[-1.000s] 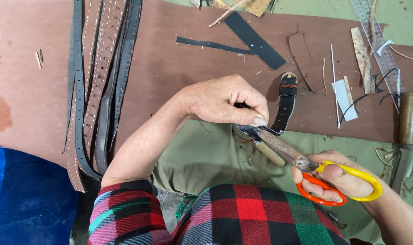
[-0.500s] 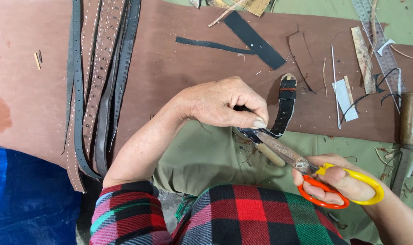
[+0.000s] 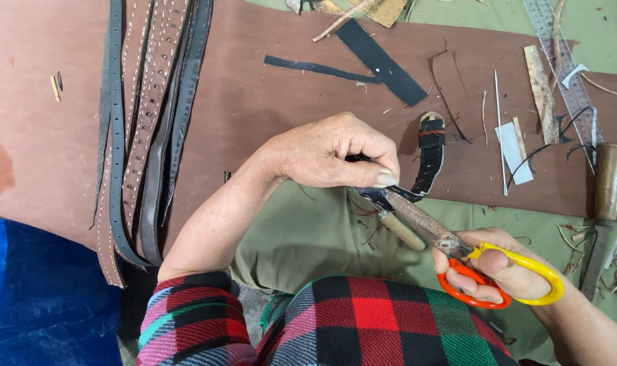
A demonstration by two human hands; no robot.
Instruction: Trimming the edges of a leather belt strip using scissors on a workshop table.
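As before, scissors (image 3: 458,252) at strap (image 3: 427,159).

Hands cutting a black strap with scissors over a brown leather sheet

The left hand (image 3: 329,152) pinches a curved black strap (image 3: 429,159); the right hand (image 3: 508,271) grips orange-and-yellow scissors (image 3: 458,254), whose blades meet the strap's end just below the left thumb. Left of that hand lie several belts (image 3: 146,122) on the brown leather sheet (image 3: 254,102); above it, black strips (image 3: 380,61).

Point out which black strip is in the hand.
The short curved black strip with the red band, pinched by the left hand; the other strips lie loose on the brown leather.
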